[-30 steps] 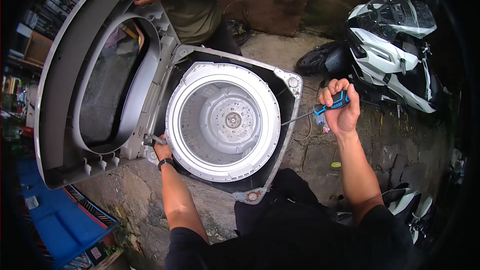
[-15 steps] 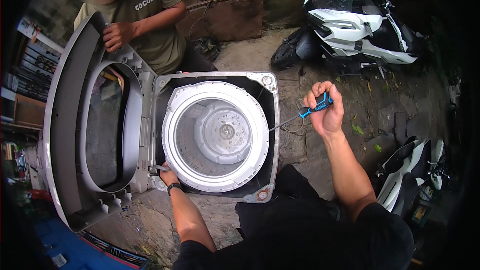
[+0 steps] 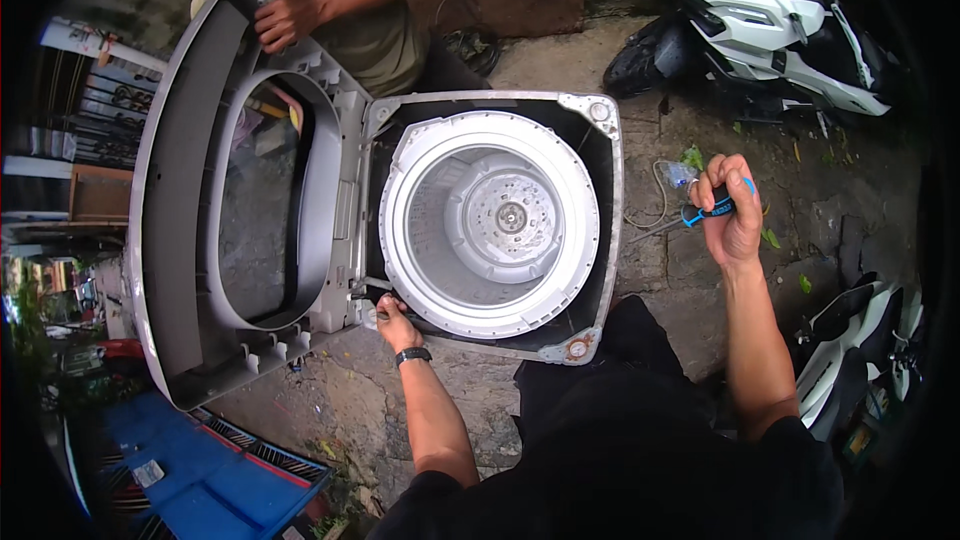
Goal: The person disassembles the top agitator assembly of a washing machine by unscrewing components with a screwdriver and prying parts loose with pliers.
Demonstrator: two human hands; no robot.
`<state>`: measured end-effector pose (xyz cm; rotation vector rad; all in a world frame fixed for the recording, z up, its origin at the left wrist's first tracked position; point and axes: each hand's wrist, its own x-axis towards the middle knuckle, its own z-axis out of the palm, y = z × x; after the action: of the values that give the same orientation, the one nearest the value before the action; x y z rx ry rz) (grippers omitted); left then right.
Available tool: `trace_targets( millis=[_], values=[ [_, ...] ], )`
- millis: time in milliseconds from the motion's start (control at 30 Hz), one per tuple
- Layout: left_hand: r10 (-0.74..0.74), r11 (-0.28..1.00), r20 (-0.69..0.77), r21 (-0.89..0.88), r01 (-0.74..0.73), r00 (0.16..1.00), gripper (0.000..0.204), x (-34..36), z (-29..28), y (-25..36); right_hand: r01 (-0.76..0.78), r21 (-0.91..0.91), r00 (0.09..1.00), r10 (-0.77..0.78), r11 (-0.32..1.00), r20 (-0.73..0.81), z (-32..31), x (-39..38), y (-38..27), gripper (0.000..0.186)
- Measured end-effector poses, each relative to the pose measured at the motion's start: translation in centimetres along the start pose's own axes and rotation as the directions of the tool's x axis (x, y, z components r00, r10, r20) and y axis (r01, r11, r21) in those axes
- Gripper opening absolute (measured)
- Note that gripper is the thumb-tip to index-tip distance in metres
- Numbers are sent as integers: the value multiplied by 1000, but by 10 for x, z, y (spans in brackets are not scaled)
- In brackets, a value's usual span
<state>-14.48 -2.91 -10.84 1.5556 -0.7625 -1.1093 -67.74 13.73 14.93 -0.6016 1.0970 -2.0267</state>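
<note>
My right hand is closed around the handle of a black and blue screwdriver. Its thin shaft points left, toward the washing machine's right edge. At the near left corner of the open-topped washing machine, my left hand has its fingers bent together; what they hold, if anything, is hidden. A short grey rod-like piece lies just above those fingers. Inside the cabinet sits the pale round tub. The grey top cover stands tipped up on the left, with another person's hand on its far edge.
A person in an olive T-shirt is behind the cover. One white motor scooter stands at the far right, another at the near right. A loose cord lies on the stone ground beside the machine. Blue panels are at lower left.
The whole view has shifted, so the machine appears farther right and higher. My right hand has drawn the screwdriver away from the machine's rim. My left fingers have come up at the corner.
</note>
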Motion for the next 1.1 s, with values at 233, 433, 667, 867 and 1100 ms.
trace_targets(
  millis=[233,433,667,867,1100],
  values=[
    [274,958,-164,133,-254,948,22,-33,6,13,-22,-142,994,37,990,99,12,-13,-2,22],
    [402,877,151,220,-427,903,26,-58,42,125,-234,-687,911,402,688,92,6,-25,-11,19],
    [139,951,617,-301,68,775,22,-222,209,210,197,-824,713,499,531,492,30,-57,15,101],
    [-229,881,835,-41,471,501,19,-349,371,137,176,-930,733,588,322,343,-114,-37,-26,66],
    [-561,809,732,386,443,386,7,-487,556,-16,83,-876,976,139,476,168,-366,48,-47,25]
  ],
)
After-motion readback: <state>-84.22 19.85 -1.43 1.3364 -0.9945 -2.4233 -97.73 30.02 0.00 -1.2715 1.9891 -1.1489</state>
